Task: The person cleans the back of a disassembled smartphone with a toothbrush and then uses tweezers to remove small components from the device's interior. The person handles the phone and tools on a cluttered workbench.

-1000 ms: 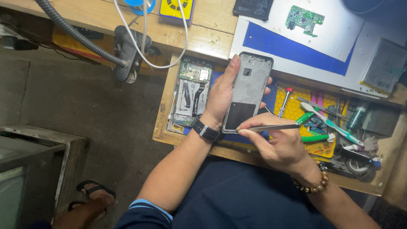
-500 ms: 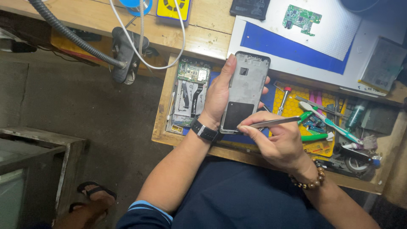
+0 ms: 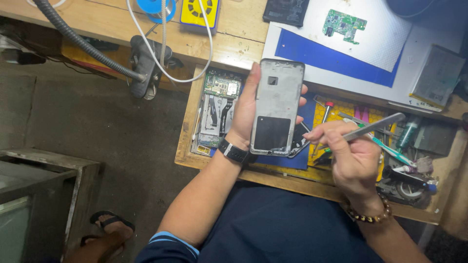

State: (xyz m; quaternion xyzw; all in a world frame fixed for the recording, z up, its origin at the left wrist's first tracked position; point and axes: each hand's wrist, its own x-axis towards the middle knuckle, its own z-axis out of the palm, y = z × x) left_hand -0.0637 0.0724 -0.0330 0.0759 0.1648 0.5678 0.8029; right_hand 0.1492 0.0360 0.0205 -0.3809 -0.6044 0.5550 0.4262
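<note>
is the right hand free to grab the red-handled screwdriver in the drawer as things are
Probably not right away: the right hand is pinching metal tweezers, so its fingers are occupied. The red-handled screwdriver itself lies uncovered in the drawer just beside that hand.

Phone frame [image 3: 276,107]: upright in left hand [image 3: 243,112], above open drawer [image 3: 187,141].
Tweezers [image 3: 373,126]: in right hand [image 3: 353,158], right of frame, apart from it.
Opened phone [image 3: 217,109]: in drawer, left of left hand.
Circuit board [image 3: 343,23]: on mat [image 3: 312,51], on bench behind drawer.
Battery [image 3: 286,10]: left of board.
Hose [image 3: 83,44]: far left on bench.
</note>
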